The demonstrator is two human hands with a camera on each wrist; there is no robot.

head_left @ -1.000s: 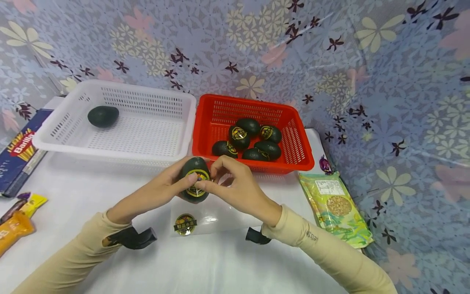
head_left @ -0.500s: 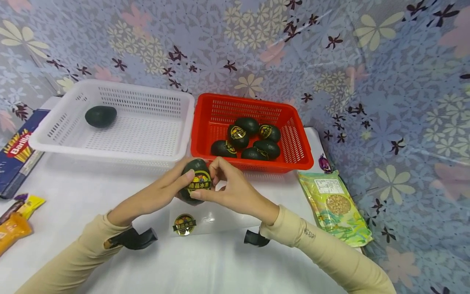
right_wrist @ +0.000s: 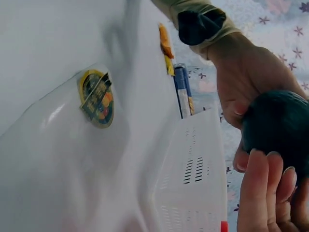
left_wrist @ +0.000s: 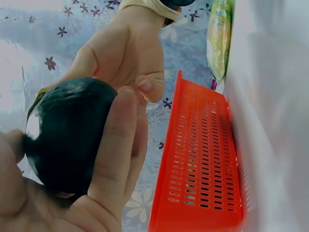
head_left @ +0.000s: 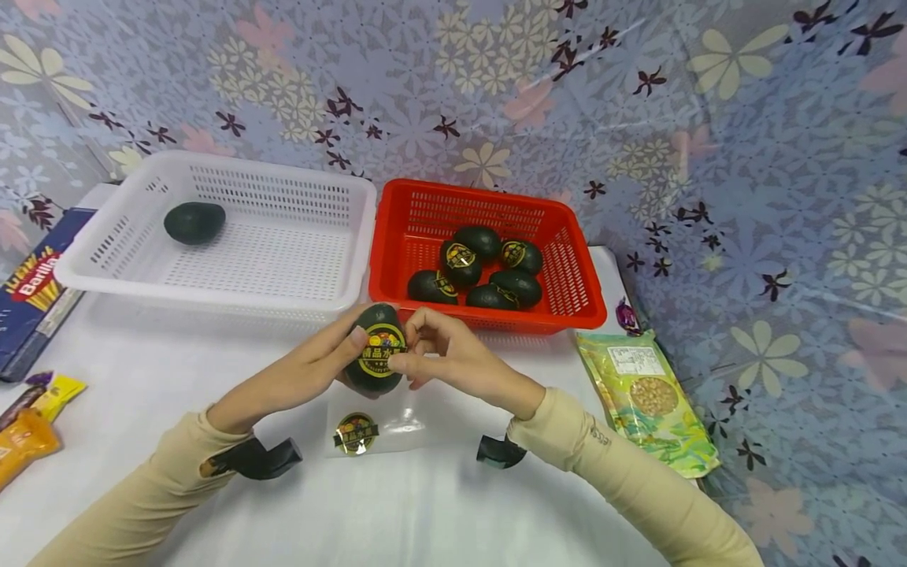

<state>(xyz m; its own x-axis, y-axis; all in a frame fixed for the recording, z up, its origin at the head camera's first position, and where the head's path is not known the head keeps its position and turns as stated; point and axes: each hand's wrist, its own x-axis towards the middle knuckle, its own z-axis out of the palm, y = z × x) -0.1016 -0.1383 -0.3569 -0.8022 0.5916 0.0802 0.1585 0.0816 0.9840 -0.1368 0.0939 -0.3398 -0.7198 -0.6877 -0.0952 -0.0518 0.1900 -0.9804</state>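
Note:
In the head view my left hand (head_left: 301, 370) holds a dark green avocado (head_left: 375, 315) above the table, its thumb across the front edge. A round black-and-gold sticker (head_left: 383, 350) with fruit pictures faces up on that avocado. The thumb of my right hand (head_left: 460, 362) touches the sticker's right edge, with the other fingers bent beside the fruit. From the right wrist, those fingertips (right_wrist: 258, 169) show right at the avocado (right_wrist: 277, 130). Below the hands lies a glossy backing sheet (head_left: 397, 429) bearing another round sticker (head_left: 356, 434).
A white basket (head_left: 276, 295) with one plain avocado (head_left: 194, 223) stands at the back left. Beside it, a red basket (head_left: 553, 321) contains several stickered avocados (head_left: 460, 262). A blue Barilla box (head_left: 35, 283) and wrapped snacks (head_left: 28, 441) lie left, a green packet (head_left: 648, 398) right.
My right thumb has moved from the sticker's middle, down and then to its right edge, leaving more of the sticker uncovered. My left hand still holds the avocado in nearly the same place.

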